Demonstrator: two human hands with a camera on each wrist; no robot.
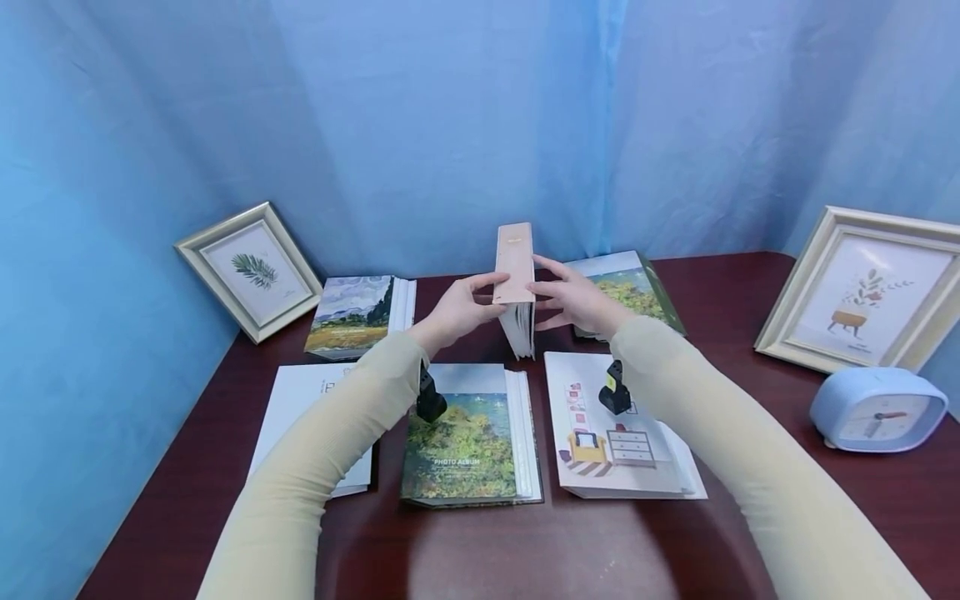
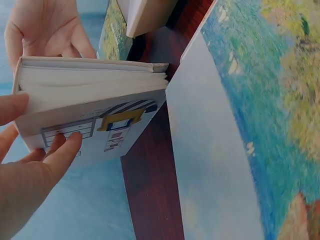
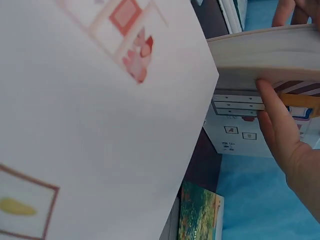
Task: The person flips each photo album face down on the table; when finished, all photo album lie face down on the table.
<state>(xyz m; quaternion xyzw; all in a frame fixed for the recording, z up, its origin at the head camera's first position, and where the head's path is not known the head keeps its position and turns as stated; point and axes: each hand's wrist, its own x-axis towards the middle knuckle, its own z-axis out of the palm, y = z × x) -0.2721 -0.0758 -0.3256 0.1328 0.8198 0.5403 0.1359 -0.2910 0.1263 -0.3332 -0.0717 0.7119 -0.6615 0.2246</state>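
A thick photo album (image 1: 516, 271) with a tan spine stands upright on its edge at the middle of the dark wooden table (image 1: 525, 550). My left hand (image 1: 471, 305) grips its left cover, thumb up at the spine. My right hand (image 1: 557, 297) holds the right cover. In the left wrist view the album (image 2: 90, 100) shows white page edges and a furniture drawing, with my left fingers (image 2: 47, 160) on that cover. The right wrist view shows my right fingers (image 3: 272, 117) on the same album (image 3: 270, 50).
Other albums lie flat: a green landscape one (image 1: 468, 442), a room-drawing one (image 1: 622, 437), a white one (image 1: 307, 408), a painted-sky one (image 1: 352, 317) and one behind my right hand (image 1: 637, 283). A leaf picture frame (image 1: 251, 271) leans at left. Another frame (image 1: 862, 287) and a blue clock (image 1: 877, 410) stand at right.
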